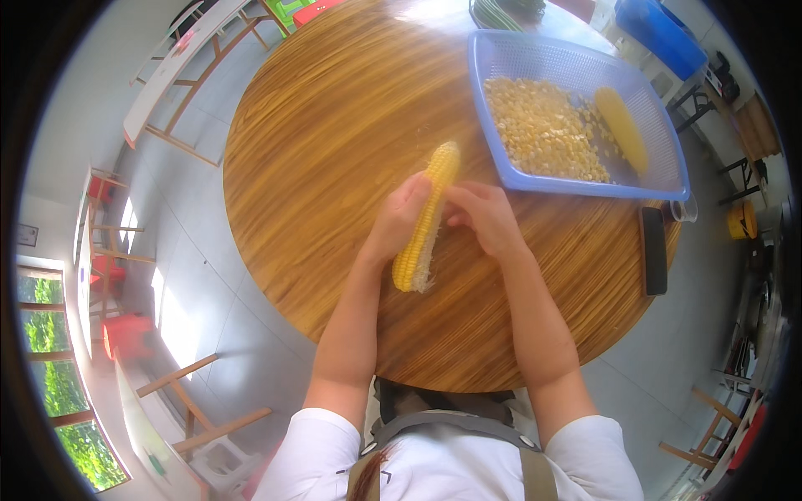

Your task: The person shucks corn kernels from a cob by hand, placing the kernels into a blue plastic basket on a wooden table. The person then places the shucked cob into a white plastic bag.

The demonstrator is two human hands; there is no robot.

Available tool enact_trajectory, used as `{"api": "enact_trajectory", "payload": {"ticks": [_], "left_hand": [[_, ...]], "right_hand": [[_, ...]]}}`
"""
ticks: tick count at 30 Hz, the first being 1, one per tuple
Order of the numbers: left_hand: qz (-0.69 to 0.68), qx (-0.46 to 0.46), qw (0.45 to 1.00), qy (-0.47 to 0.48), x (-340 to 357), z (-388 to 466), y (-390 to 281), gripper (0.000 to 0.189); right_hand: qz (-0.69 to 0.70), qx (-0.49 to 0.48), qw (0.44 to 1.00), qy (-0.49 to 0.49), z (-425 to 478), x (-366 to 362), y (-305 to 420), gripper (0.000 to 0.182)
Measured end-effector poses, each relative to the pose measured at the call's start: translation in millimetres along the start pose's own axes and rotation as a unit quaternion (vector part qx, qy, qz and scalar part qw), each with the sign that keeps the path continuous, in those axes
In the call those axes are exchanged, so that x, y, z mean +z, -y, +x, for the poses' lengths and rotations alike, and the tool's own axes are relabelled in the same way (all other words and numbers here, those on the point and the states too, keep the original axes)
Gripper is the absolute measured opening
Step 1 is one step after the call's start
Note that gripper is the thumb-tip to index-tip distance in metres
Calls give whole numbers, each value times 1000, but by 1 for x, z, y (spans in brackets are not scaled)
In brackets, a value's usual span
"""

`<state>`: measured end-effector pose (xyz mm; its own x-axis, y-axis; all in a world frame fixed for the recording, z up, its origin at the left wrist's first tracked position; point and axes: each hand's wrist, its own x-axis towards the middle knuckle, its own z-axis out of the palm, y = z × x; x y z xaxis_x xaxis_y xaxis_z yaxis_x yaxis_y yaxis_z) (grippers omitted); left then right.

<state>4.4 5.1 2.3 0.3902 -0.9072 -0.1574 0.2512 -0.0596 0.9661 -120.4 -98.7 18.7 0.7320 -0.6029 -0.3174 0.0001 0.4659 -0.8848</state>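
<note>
An ear of yellow corn (421,241) slants over the table, gripped around its middle by my left hand (403,210). Along its right side a strip of pale bare cob shows where kernels are off. My right hand (481,213) is at that right side, thumb and fingers bent against the ear. Whether it holds a loose kernel is hidden. Beyond my right hand a blue plastic basket (595,188) stands on the table. Loose kernels (539,128) cover its left part, and a yellow corn cob or ear (621,130) leans along its right part.
The round wood-grain table (301,156) fills the middle. A dark smartphone (653,250) lies near its right edge, with a clear cup (683,208) close by. Green stalks (494,14) lie at the far side. Red stools (127,335) and other tables (188,59) stand to the left.
</note>
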Motion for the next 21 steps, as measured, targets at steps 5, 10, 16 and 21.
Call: {"api": "enact_trajectory", "payload": {"ticks": [5, 10, 16, 21], "left_hand": [[10, 5, 1000, 7, 1, 0, 1, 41], [-55, -29, 998, 7, -3, 0, -3, 39], [-52, -13, 998, -9, -2, 0, -4, 39], [-28, -10, 1000, 5, -1, 1, -3, 39]], "right_hand": [[-61, -17, 998, -10, 0, -3, -2, 23], [-18, -45, 999, -26, 3, -1, -15, 23], [58, -8, 998, -21, -2, 6, -4, 25], [24, -17, 999, -35, -2, 5, -6, 28]]}}
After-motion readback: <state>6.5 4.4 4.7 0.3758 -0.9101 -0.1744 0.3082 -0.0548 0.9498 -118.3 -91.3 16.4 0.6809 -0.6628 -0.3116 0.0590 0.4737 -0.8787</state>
